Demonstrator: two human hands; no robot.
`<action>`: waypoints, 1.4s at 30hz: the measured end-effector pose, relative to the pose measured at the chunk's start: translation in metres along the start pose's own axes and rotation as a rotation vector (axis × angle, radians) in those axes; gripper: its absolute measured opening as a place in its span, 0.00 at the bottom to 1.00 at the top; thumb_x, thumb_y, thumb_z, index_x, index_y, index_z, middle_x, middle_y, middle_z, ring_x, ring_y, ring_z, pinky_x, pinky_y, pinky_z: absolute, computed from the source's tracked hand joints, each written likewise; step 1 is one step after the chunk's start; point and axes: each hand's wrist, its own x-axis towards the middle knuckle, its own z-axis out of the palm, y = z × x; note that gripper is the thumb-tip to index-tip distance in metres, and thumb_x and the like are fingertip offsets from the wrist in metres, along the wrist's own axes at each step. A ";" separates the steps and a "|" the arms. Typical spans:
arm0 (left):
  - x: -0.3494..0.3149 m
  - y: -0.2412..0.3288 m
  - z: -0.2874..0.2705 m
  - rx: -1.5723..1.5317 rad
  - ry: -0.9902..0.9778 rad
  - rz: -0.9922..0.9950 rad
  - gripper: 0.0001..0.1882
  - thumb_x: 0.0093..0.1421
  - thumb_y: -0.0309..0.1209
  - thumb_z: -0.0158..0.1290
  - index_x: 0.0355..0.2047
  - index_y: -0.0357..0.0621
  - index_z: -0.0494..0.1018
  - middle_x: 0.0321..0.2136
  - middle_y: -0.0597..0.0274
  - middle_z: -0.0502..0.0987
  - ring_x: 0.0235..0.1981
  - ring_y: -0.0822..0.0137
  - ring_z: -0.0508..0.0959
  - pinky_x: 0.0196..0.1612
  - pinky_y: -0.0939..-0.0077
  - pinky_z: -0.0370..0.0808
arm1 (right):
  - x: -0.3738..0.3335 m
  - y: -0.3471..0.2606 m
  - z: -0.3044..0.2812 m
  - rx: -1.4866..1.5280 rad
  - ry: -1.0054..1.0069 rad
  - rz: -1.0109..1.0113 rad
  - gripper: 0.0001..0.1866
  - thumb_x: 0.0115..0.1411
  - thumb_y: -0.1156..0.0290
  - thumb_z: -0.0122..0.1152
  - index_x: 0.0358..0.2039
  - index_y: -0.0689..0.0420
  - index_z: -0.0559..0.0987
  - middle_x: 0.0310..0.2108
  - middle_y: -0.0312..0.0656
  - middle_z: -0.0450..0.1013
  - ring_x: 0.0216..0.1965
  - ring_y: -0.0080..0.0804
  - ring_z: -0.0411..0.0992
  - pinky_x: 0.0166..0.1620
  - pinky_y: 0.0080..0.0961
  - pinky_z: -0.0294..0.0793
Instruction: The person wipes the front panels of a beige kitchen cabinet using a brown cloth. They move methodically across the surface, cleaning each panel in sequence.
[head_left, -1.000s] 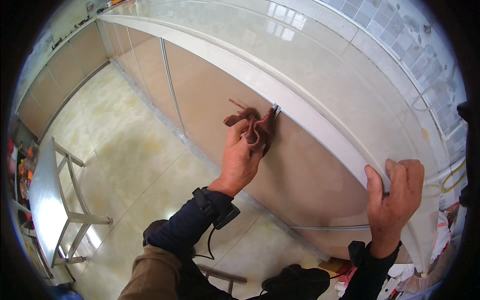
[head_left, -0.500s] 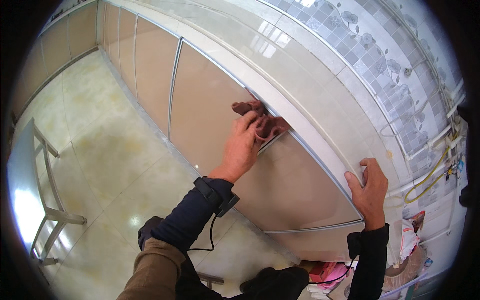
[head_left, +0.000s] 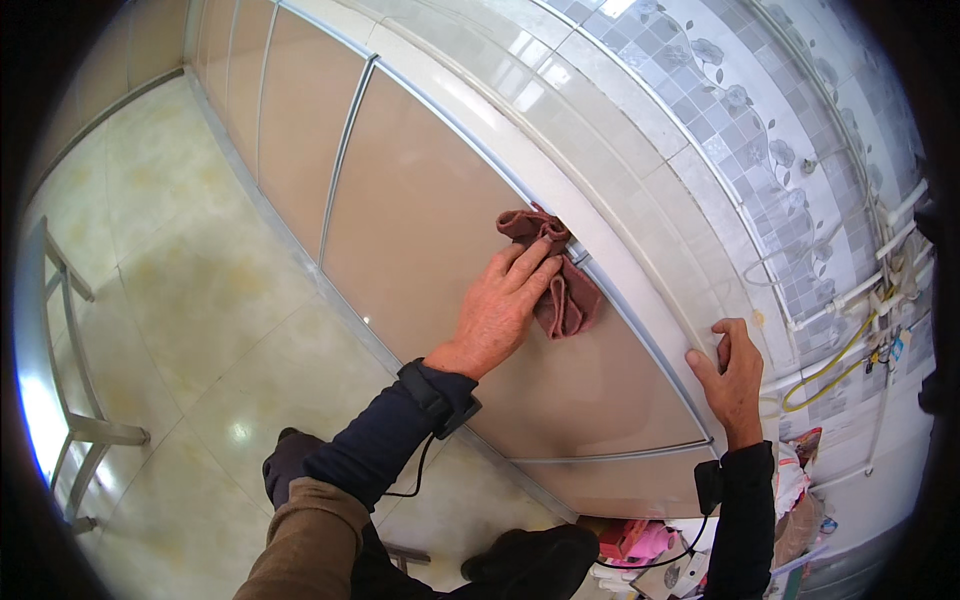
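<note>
My left hand (head_left: 505,305) presses a bunched brown-red cloth (head_left: 568,300) against the cabinet front, at the top edge where two tan door panels meet. Its fingers are bent over the cloth, which spreads out on both sides of them. The larger tan cabinet door (head_left: 420,180) lies left of the cloth, framed by a grey metal strip. My right hand (head_left: 735,380) rests on the edge of the pale countertop (head_left: 610,170), thumb and bent fingers apart, with no loose thing in it.
Patterned grey tiles (head_left: 720,130) cover the wall behind the counter. White pipes (head_left: 860,290) and a yellow hose (head_left: 830,380) are at the right. A metal-legged table (head_left: 100,430) stands at the left on the tiled floor (head_left: 200,290). Bags and a pink bundle (head_left: 655,540) lie lower right.
My left hand has slid the cloth to the right and slightly down, across the seam between the panels. My right hand stays on the countertop edge. The view has shifted slightly.
</note>
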 end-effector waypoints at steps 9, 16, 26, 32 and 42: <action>0.004 -0.006 0.007 0.045 0.107 0.038 0.35 0.46 0.18 0.62 0.57 0.47 0.74 0.61 0.64 0.71 0.54 0.53 0.74 0.52 0.64 0.79 | 0.000 0.001 0.000 -0.018 -0.004 -0.003 0.25 0.49 0.62 0.76 0.42 0.59 0.73 0.19 0.35 0.57 0.21 0.27 0.57 0.26 0.28 0.57; 0.017 -0.005 0.007 0.036 0.115 0.116 0.30 0.47 0.20 0.61 0.53 0.49 0.76 0.57 0.66 0.73 0.50 0.57 0.74 0.49 0.68 0.78 | -0.001 0.003 -0.002 -0.009 -0.015 -0.013 0.24 0.49 0.63 0.75 0.42 0.59 0.74 0.19 0.34 0.56 0.21 0.26 0.55 0.26 0.27 0.56; 0.041 -0.022 -0.011 0.059 0.093 0.130 0.26 0.49 0.20 0.60 0.51 0.49 0.76 0.57 0.68 0.74 0.44 0.57 0.74 0.46 0.67 0.77 | -0.002 -0.001 -0.001 -0.027 0.012 -0.010 0.27 0.51 0.55 0.75 0.42 0.59 0.74 0.20 0.34 0.56 0.21 0.26 0.56 0.26 0.28 0.56; 0.054 -0.059 -0.031 0.146 0.145 0.026 0.29 0.49 0.17 0.58 0.53 0.52 0.75 0.58 0.70 0.74 0.45 0.54 0.74 0.47 0.65 0.77 | -0.004 -0.001 0.001 0.000 0.030 0.007 0.25 0.50 0.58 0.75 0.42 0.59 0.74 0.20 0.34 0.56 0.21 0.26 0.56 0.26 0.28 0.55; 0.084 -0.125 -0.060 0.281 0.208 0.028 0.30 0.52 0.15 0.55 0.56 0.48 0.72 0.58 0.61 0.74 0.44 0.48 0.75 0.49 0.60 0.76 | -0.004 -0.001 0.003 0.017 0.041 0.007 0.26 0.49 0.59 0.75 0.42 0.59 0.73 0.20 0.34 0.55 0.22 0.26 0.55 0.26 0.28 0.53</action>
